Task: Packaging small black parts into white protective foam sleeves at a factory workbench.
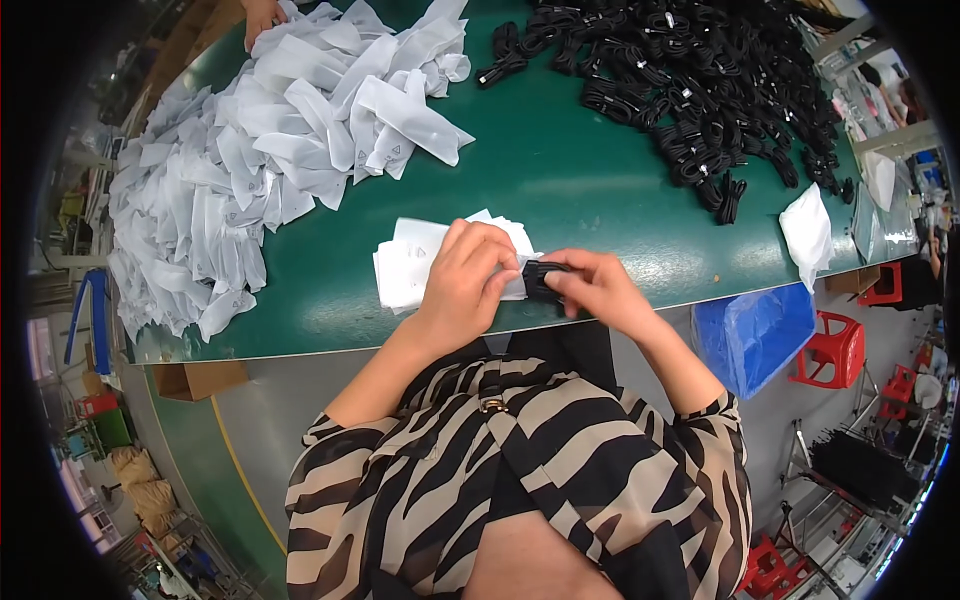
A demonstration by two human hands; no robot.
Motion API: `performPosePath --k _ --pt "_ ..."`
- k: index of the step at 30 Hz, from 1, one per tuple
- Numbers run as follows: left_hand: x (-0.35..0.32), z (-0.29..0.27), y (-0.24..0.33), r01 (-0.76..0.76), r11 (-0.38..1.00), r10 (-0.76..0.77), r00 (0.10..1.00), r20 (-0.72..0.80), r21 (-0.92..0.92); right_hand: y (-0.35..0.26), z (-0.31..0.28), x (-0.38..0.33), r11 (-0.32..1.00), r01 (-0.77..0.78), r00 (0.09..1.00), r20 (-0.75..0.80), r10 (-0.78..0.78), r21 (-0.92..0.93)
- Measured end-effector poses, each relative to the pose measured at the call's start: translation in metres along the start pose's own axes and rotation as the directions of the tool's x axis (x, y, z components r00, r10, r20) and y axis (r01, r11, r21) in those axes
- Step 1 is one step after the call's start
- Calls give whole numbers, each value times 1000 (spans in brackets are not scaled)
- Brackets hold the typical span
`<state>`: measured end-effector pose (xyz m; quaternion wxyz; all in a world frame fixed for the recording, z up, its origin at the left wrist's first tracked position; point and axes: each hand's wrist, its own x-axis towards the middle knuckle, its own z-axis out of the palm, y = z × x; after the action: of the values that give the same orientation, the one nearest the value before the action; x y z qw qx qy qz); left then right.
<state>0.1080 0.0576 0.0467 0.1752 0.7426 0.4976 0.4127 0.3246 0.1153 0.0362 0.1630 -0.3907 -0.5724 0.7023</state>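
Near the table's front edge, my right hand [598, 288] grips a bundled black cable [541, 281] between thumb and fingers. My left hand [468, 275] is closed in a pinch at the edge of a white plastic bag [512, 287], right beside the cable's end. Whether the cable's tip is inside the bag is hidden by my fingers. Under my left hand lies a loose stack of flat white bags [403, 272] on the green table [560, 190].
A big heap of bagged items [290, 140] covers the left of the table; another person's hand [262, 18] reaches behind it. Many black cables [700, 100] are piled at the far right. A white bag [806, 232] sits at the right edge, above a blue-lined bin [750, 335] and red stool [835, 348].
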Motion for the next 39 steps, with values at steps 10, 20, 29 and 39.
performPosePath --k 10,20,29,39 --pt "26 -27 -3 144 976 -164 980 -114 -161 -31 17 35 627 644 643 -133 -754 -439" --pt "93 -122 -93 161 975 -221 733 -643 -152 -19 -120 137 146 -105 543 -179 -820 -984" --pt "-6 -6 -16 96 993 -102 991 88 72 -13 -92 108 843 243 776 -426 -466 -480" --pt "-10 17 -12 139 978 -136 990 -30 153 10 -29 16 932 107 994 -59 -92 345"
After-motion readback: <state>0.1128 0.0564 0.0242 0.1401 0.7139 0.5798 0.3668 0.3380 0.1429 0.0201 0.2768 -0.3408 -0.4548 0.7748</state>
